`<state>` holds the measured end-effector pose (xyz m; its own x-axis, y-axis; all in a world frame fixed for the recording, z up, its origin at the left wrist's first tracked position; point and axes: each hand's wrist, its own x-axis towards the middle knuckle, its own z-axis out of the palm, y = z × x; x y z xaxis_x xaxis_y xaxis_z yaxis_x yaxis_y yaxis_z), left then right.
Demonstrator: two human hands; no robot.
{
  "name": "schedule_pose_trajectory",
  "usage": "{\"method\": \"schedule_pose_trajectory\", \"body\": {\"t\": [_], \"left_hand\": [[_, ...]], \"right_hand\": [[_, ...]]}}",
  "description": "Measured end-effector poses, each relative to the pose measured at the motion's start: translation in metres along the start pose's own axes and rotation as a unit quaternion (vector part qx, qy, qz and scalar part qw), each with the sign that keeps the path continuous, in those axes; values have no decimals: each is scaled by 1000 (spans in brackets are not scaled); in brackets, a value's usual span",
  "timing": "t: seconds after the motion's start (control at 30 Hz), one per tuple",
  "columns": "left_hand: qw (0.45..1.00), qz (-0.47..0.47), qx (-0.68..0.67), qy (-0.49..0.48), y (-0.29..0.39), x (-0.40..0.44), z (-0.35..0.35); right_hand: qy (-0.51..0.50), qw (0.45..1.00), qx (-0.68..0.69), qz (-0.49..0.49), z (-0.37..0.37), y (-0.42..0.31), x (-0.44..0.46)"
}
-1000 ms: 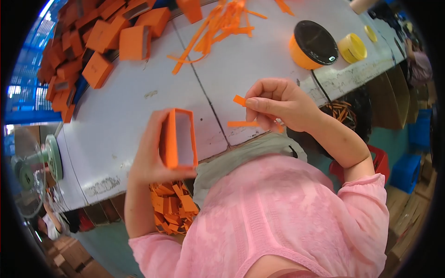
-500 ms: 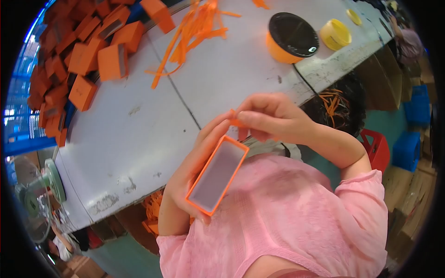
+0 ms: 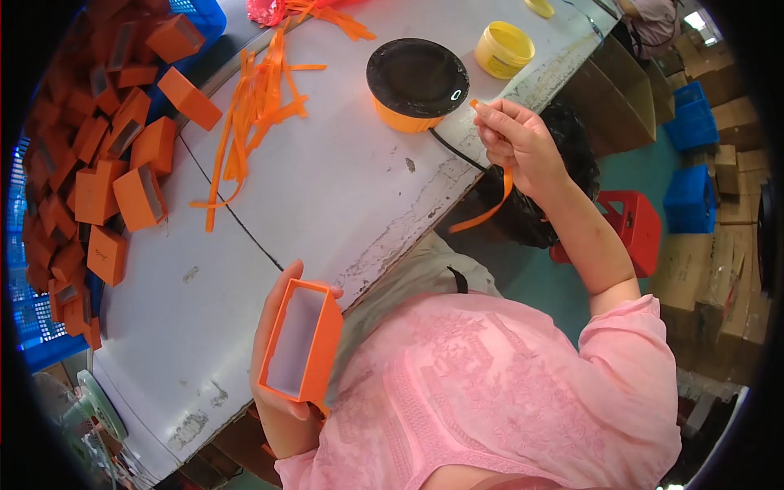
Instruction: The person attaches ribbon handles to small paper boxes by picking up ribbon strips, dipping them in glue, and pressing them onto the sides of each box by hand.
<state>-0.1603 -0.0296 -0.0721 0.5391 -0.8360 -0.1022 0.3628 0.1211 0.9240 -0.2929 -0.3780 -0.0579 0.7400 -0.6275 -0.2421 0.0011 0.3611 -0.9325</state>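
Note:
My left hand (image 3: 266, 322) is wrapped around an open orange box (image 3: 323, 343), its pale inside facing up toward me. The box is held at the table's front edge, close to the pink shirt. Raised to the right, my right hand (image 3: 527, 151) pinches an orange ribbon strip (image 3: 495, 211). One end of the strip pokes out above the fingertips, and the rest hangs down below the hand. Nearest to this hand are a round orange device with a black disc top (image 3: 416, 77) and a yellow tub (image 3: 505, 53).
More orange ribbon strips (image 3: 260, 102) lie in a bunch on the table (image 3: 327, 196). Orange boxes (image 3: 135, 196) are heaped at the left by a blue crate (image 3: 33, 327). Below the right edge are a black bag (image 3: 576, 131) and a red stool (image 3: 641, 229). A fan (image 3: 100, 404) stands lower left.
My hands, together at the box's far end before, are now apart. My right hand has moved up and right with the ribbon strip; the left has shifted down and left with the box.

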Motion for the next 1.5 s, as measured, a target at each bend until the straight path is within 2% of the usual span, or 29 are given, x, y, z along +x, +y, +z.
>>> {"method": "schedule_pose_trajectory", "body": {"t": [0.17,0.3,0.37,0.47,0.7,0.77,0.8,0.83,0.87,0.93,0.97,1.0,1.07,1.17,1.5], "left_hand": [[1000,3,9,9,0,5,3],[1000,3,2,2,0,5,-3],[1000,-7,2,3,0,4,-5],[1000,0,-18,-10,-1,4,-7],[999,0,28,34,0,-2,-15],[998,11,34,55,2,-4,-15],[990,27,111,76,6,-2,-11],[976,38,190,104,9,-1,-9],[949,92,290,87,7,4,-12],[858,199,469,65,8,21,-7],[838,232,488,72,7,27,-1],[837,219,494,82,7,29,2],[788,286,541,74,7,37,8],[763,316,558,81,7,39,10],[721,341,597,86,7,36,12]], "right_hand": [[-34,999,14,16,2,3,12],[-38,999,-2,30,8,3,17],[-15,997,-51,58,11,2,19],[-23,997,-29,68,9,2,22],[-36,995,-11,98,-8,-3,16],[9,997,-18,71,-11,-4,4],[0,997,-21,76,-4,-5,-4],[-8,997,-66,27,7,-8,-15],[-22,994,-106,-17,18,-7,-25],[-176,974,-141,-2,37,-2,-40],[-264,952,-146,-46,52,6,-47],[-313,931,-165,-87,65,15,-51],[-361,904,-194,-121,83,29,-57],[-371,885,-263,-98,101,22,-63],[-351,885,-286,-113,109,27,-64]]}}
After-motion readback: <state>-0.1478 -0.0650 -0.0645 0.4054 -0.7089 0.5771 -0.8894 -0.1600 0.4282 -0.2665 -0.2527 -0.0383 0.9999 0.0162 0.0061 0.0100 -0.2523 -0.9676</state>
